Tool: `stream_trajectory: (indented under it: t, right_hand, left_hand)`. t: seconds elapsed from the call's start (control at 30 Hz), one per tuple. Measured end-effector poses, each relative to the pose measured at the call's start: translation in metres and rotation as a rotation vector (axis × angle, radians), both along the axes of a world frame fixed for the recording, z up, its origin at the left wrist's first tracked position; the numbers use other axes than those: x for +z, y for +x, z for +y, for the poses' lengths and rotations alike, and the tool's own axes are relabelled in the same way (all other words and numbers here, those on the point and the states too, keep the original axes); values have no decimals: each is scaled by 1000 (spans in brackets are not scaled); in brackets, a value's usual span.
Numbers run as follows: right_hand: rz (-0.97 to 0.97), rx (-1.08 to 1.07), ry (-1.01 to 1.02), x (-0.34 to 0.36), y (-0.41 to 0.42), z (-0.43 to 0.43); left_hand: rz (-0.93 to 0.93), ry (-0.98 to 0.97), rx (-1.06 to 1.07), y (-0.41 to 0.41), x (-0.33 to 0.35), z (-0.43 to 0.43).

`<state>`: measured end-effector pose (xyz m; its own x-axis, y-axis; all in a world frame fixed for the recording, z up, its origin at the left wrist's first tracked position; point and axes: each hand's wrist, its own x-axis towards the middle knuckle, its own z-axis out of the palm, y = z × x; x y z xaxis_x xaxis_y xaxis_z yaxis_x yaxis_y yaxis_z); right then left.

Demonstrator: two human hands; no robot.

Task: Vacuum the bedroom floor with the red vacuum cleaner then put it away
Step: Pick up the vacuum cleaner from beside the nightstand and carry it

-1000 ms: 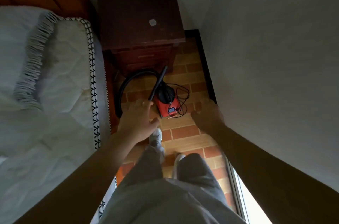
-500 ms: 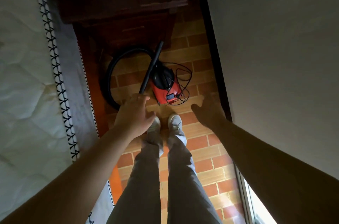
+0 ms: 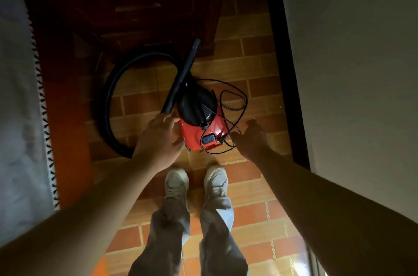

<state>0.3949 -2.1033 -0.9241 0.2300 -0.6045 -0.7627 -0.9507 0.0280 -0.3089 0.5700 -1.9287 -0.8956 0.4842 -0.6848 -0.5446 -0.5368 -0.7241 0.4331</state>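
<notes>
Head view, L to R: the bed [image 3: 18, 106] ran down the left edge, w/ a black-stitched trim along its side. Next to it, the dark wood nightstand [image 3: 126, 4] stood at the top, over the brick-pattern floor [image 3: 248, 212]. The black hose [image 3: 110, 103] looped on the floor in front of the nightstand, and the wand [image 3: 181, 76] lay tilted, its lower end at the left hand [image 3: 158, 142]. That hand was lit, fingers spread and loosely curled, right at the wand end and the vacuum's left side; whether it actually touched or gripped either, couldn't tell. The vacuum [image 3: 196, 133] sat on the floor just ahead of the person's two pale shoes [image 3: 176, 183], red body w/ black top, approx. between both hands. The thin cord [image 3: 237, 99] lay in loose loops on its right. The right hand [image 3: 251, 140] was in shadow, open w/ fingers spread, near the cord and the vacuum's right corner, holding nothing. Far right: dark skirting, then the pale wall [image 3: 350, 60].
</notes>
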Motion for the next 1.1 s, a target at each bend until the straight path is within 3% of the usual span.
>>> stream_trajectory:
  t: [0.13, 0.43, 0.93, 1.0, 1.1]
  right_hand:
    - [28, 31, -22, -57, 11, -12]
    - [54, -285, 110, -127, 23, -17]
    - [-7, -389, 70, -154, 23, -9]
    - [-12, -379, 83, -150, 24, -8]
    - [-49, -401, 117, -145, 21, -5]
  left_hand:
    - [-31, 44, 19, 12, -60, -3]
    - [10, 32, 161, 37, -138, 0]
    - [-5, -59, 108, 7, -136, -5]
    - [65, -64, 118, -3, -134, -7]
    - [333, -5, 164, -26, -131, -14]
